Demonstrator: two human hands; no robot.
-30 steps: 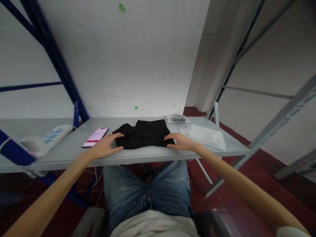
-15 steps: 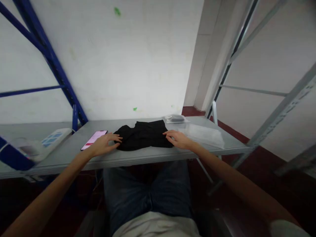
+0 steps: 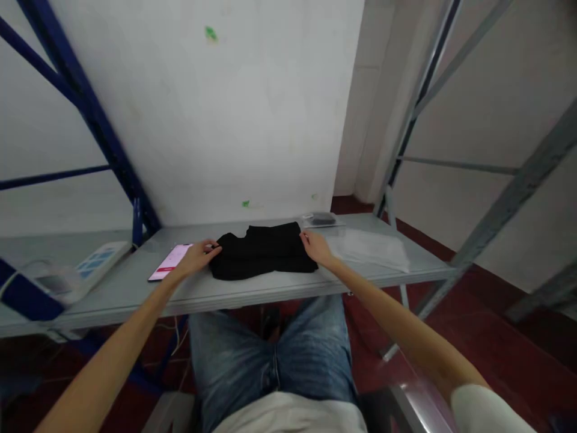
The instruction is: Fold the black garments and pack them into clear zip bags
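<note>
Cloth (image 3: 265, 252), black, is lying on grey table (image 3: 130, 276), near front edge. From afar I am watching left hand (image 3: 196, 258) pinching its left side, right hand (image 3: 319, 248) gripping its right side likewise. Phone (image 3: 169, 263) is resting beside left hand, white packaging (image 3: 378, 249) lying beyond right.

A white wall (image 3: 279, 120) is rising behind the grey worktop (image 3: 126, 284), bearing 3 green marks (image 3: 210, 33). A blue frame (image 3: 92, 114) is slanting up at left, a grey frame (image 3: 514, 195) at right. Red floor (image 3: 478, 331) is spreading below, and dim light is leaving the far right corner shadowy.
</note>
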